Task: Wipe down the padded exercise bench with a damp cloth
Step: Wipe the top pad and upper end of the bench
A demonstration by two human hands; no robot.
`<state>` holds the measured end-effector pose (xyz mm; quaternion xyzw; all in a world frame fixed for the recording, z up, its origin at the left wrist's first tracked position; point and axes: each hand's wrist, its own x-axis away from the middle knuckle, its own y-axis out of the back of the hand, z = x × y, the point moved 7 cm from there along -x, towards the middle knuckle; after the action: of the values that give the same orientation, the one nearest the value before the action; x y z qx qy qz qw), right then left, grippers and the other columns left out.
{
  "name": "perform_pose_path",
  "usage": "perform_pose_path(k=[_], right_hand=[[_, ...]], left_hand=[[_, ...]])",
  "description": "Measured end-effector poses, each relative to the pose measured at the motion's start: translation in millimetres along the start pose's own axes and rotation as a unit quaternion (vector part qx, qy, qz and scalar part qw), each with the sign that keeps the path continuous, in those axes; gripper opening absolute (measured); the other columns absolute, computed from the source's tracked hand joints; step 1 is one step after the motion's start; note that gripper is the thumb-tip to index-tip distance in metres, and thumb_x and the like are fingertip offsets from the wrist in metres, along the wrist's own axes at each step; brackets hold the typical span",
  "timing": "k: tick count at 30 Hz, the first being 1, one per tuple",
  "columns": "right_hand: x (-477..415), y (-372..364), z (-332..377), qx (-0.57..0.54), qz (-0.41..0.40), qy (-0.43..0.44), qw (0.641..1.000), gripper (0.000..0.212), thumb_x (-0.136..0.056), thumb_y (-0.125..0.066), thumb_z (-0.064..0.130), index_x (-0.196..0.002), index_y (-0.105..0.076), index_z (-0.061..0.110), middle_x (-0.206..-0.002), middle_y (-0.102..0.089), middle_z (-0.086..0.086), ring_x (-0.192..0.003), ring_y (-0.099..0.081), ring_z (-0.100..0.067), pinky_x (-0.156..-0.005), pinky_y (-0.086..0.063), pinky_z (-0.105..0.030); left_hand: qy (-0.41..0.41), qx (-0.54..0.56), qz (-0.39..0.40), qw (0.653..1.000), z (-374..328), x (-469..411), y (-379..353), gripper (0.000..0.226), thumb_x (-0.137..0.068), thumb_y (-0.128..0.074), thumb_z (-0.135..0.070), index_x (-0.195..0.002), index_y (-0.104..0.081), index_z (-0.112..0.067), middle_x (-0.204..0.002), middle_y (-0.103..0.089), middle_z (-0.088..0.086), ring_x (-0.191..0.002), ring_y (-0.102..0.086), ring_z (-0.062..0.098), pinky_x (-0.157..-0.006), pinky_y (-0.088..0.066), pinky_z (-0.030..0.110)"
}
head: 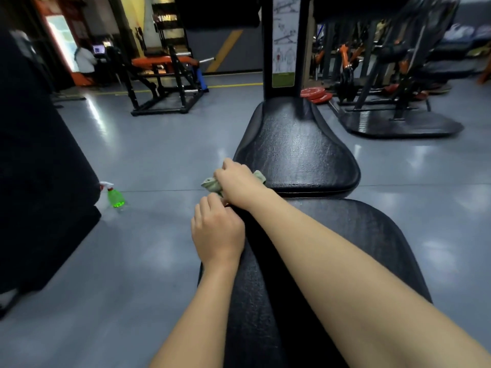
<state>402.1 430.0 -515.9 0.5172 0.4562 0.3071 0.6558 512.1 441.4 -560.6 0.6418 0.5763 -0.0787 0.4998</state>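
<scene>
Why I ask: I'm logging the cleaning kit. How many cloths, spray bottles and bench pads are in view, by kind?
Cloths: 1, the pale green cloth, bunched in the right hand.
Spray bottles: 1, the green spray bottle.
Bench pads: 2, the far pad and the near pad.
Total: 4.

Green spray bottle [115,197] — grey floor [148,160]

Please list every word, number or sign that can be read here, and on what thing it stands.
No text can be read.
Placard on the post: drawings and a green strip, lettering too blurred.
Red weight plates: any markings too blurred.
Spray bottle: no label visible.
</scene>
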Motion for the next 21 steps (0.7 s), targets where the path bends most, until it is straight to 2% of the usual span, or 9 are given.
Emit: perform_pose_path(k=[6,9,15,19,21], right_hand=[[59,14,-42,-0.062,-0.007,-0.019,0.998,0.034,-0.089,-0.057,0.013,-0.123,-0.06,0.017,-0.122,-0.047,-0.008,-0.104,-0.056,-0.036,-0.086,-0.05,-0.047],[92,30,-80,-0.049,0.02,-0.042,0.998,0.037,-0.088,-0.054,0.007,-0.124,-0.057,0.016,-0.122,-0.045,-0.009,-0.098,-0.059,-0.04,-0.088,-0.049,-0.047],[155,52,-162,-0.038,0.02,-0.161,0.986,0.028,-0.09,-0.057,0.011,-0.117,-0.057,0.017,-0.119,-0.043,-0.005,-0.103,-0.058,-0.039,-0.091,-0.048,-0.045],[159,53,-161,-0.046,0.0,-0.198,0.979,0.031,-0.091,-0.059,0.012,-0.122,-0.057,0.016,-0.122,-0.043,-0.006,-0.103,-0.056,-0.038,-0.091,-0.047,-0.043],[146,45,-139,-0.043,-0.018,-0.181,0.982,0.032,-0.09,-0.058,0.01,-0.122,-0.056,0.013,-0.12,-0.043,-0.011,-0.102,-0.056,-0.04,-0.091,-0.049,-0.047]], left_hand=[[-0.015,0.019,0.012,1.0,-5,0,4,0.015,-0.083,-0.042,-0.022,-0.084,-0.055,-0.014,-0.081,-0.06,0.007,-0.081,-0.055,0.035,-0.068,-0.044,0.045],[-0.04,0.001,0.034,0.999,-10,1,3,0.024,-0.088,-0.043,-0.033,-0.08,-0.056,-0.013,-0.082,-0.057,0.007,-0.082,-0.052,0.033,-0.071,-0.041,0.044],[-0.085,-0.053,0.066,0.993,-16,2,-2,0.025,-0.089,-0.048,-0.036,-0.086,-0.054,-0.011,-0.089,-0.054,0.009,-0.084,-0.048,0.031,-0.07,-0.038,0.043],[-0.084,-0.067,0.063,0.992,-17,1,-1,0.021,-0.087,-0.049,-0.033,-0.085,-0.05,-0.012,-0.088,-0.052,0.009,-0.083,-0.047,0.031,-0.069,-0.037,0.043],[-0.083,-0.068,0.059,0.993,-17,2,-1,0.018,-0.087,-0.05,-0.03,-0.084,-0.05,-0.012,-0.087,-0.051,0.009,-0.082,-0.046,0.031,-0.069,-0.035,0.043]])
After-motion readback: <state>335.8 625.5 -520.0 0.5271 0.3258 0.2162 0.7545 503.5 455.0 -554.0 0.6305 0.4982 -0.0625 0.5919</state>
